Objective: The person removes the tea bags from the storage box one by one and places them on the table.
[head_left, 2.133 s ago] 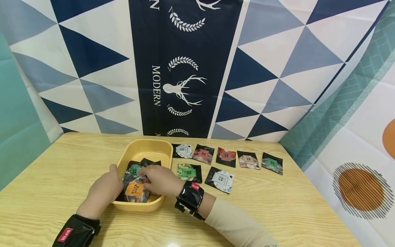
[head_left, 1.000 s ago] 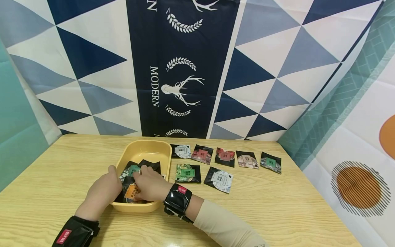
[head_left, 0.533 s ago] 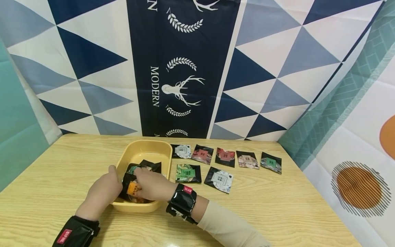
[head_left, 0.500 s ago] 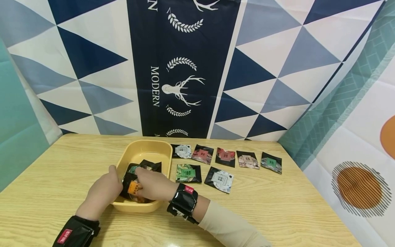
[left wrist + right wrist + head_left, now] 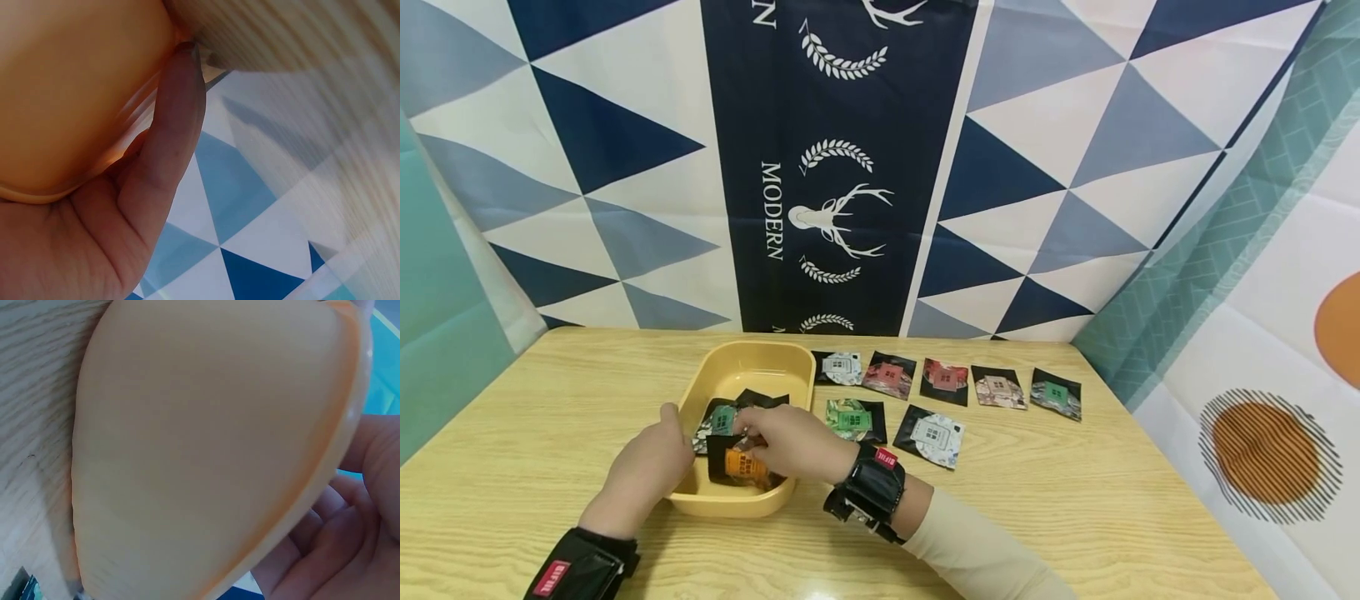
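A yellow plastic bin (image 5: 763,363) stands on the table at left of centre in the head view. My left hand (image 5: 646,473) grips its left rim; in the left wrist view the thumb (image 5: 178,112) lies along the outside wall. Inside the bin, my right hand (image 5: 801,442) pinches a black sachet with an orange label (image 5: 745,463), held tilted up near the front right. A green-labelled sachet (image 5: 722,419) and other black sachets lie behind it, partly covered. In the right wrist view the bin wall (image 5: 206,450) hides the held sachet and the fingertips.
Right of the bin, a back row of flat sachets includes a red one (image 5: 944,380) and, at its right end, a green-labelled one (image 5: 1056,392). A green sachet (image 5: 854,420) and a white-labelled sachet (image 5: 931,435) lie in front. A patterned cloth (image 5: 827,167) hangs behind the table.
My right hand has drawn the orange-labelled sachet right and tilted it up, uncovering the green-labelled sachet and part of the bin floor. My left hand stays on the rim.
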{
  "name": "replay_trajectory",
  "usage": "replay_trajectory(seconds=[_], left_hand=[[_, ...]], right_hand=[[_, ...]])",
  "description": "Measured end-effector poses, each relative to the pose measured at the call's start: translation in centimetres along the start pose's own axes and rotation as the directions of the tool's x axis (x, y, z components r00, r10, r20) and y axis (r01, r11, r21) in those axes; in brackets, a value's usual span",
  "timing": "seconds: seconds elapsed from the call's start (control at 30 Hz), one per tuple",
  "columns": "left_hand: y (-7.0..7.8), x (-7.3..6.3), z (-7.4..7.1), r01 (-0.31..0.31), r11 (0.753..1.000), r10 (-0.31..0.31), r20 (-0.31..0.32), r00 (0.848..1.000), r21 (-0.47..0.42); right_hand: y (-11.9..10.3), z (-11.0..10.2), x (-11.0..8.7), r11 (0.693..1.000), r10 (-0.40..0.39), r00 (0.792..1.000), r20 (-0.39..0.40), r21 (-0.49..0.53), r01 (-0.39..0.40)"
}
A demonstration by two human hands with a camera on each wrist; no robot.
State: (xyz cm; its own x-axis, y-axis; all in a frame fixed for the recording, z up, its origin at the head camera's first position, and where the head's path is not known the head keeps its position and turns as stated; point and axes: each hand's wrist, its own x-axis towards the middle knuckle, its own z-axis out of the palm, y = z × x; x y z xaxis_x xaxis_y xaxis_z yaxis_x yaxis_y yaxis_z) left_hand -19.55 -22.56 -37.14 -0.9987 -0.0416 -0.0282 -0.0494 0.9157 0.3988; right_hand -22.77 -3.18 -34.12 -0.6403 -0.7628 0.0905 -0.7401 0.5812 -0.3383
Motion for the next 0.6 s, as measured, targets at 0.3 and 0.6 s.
replay_trajectory(seconds=[0.3, 0.6], left_hand=[[0.0, -0.1, -0.1, -0.022, 1.0, 0.022, -0.023, 0.999, -0.002], [-0.1, -0.1, 0.1, -0.022, 1.0, 0.022, -0.022, 1.0, -0.003]], right_hand=[[0.4, -1.9, -0.9, 0.999, 0.014, 0.997, -0.079, 0.053, -0.01], [1.6, -4.3, -2.4, 0.971, 0.089, 0.983, -0.161, 0.235, -0.049]])
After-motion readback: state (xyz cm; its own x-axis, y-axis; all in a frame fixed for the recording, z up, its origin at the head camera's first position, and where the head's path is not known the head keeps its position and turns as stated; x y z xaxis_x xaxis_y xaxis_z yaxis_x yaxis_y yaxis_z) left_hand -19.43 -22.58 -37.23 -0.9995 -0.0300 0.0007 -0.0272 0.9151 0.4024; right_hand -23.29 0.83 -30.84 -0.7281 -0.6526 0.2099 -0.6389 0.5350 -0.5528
